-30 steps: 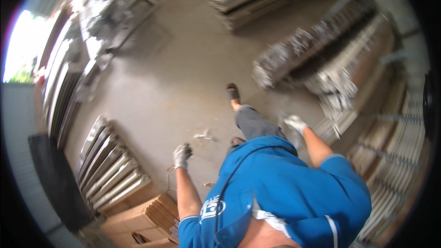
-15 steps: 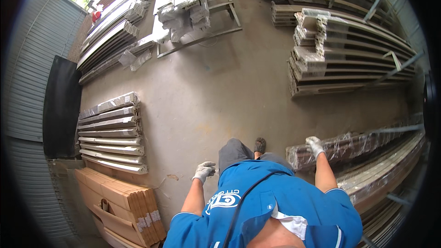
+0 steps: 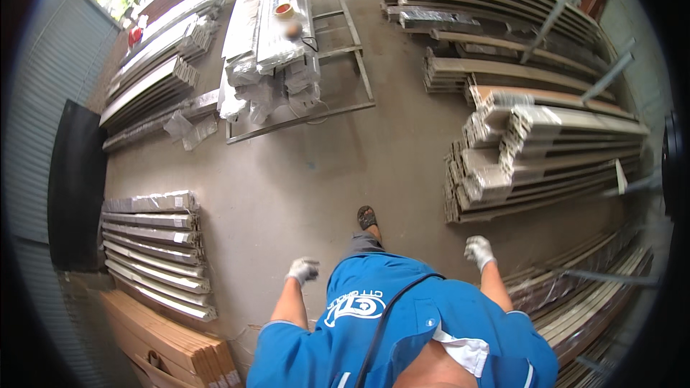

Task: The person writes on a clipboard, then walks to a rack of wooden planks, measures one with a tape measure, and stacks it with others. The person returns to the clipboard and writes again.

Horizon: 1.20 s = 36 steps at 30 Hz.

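My left hand [image 3: 303, 269], in a pale work glove, hangs over the floor to the left of my body. Its fingers are loosely bent and apart, with nothing in them. On the other side my right hand [image 3: 479, 251], gloved as well, is held out over the floor with loosely curled fingers and no object in it. Nearest to it is a stack of long, film-wrapped profiles [image 3: 535, 172], a little ahead and apart from the hand. One sandalled foot [image 3: 367, 217] shows in front of me on the concrete floor [image 3: 287, 208].
Ahead, a metal frame rack [image 3: 302, 123] carries wrapped profiles, with a tape roll [image 3: 284, 11] on top. Bundled profiles [image 3: 154, 244] and flat cardboard boxes [image 3: 169, 338] lie at left. Metal posts [image 3: 609, 75] stick out among the right-hand stacks. A dark panel [image 3: 75, 187] leans against the corrugated wall.
I have moved forward: the rack and stacks sit lower and nearer in the picture. The wrapped bundle by my right hand has slid back past it. Both hands still carry nothing.
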### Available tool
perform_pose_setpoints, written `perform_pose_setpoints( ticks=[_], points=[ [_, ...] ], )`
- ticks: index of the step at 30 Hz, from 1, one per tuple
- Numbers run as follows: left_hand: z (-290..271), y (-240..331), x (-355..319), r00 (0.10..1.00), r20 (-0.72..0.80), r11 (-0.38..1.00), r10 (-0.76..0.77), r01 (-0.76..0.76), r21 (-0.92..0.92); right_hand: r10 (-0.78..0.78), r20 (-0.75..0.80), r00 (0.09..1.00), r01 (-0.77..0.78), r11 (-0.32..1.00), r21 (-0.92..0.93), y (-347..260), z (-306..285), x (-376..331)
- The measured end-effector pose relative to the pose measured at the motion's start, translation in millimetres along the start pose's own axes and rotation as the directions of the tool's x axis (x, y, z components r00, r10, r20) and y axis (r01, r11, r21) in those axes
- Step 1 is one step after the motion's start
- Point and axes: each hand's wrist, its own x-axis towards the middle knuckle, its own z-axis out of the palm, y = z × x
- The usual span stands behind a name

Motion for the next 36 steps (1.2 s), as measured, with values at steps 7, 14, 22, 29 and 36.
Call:
perform_pose_setpoints(
  ticks=[7, 14, 22, 29, 36],
  points=[
    [-13.4, 273.8, 64.3, 0.948, -0.059, 0.945, 0.314, -0.318, -0.083, 0.175, -0.021, 0.984, -0.162, 0.943, 0.292, -19.5, 17.5, 50.2],
    [18.1, 390.5, 125.7, 0.927, -0.183, 0.907, 0.326, -0.362, -0.215, -0.128, 0.411, 0.903, 0.428, 0.356, -0.831, -90.4, 18.8, 203.4],
    [77.6, 367.8, 146.0, 0.984, -0.176, 0.937, -0.012, -0.050, -0.346, -0.164, 0.188, 0.969, 0.213, 0.935, -0.283, -450.6, 74.1, 345.4],
    [82.6, 368.1, 147.5, 0.989, -0.128, 0.889, -0.077, 0.010, -0.457, -0.319, 0.309, 0.896, 0.403, 0.877, -0.262, -649.1, 184.5, 373.9],
    [-39.1, 413.4, 178.1, 0.956, -0.246, 0.814, -0.163, -0.011, -0.581, -0.066, 0.383, 0.921, 0.251, 0.853, -0.457, -592.8, 288.7, 333.4]
  ],
)
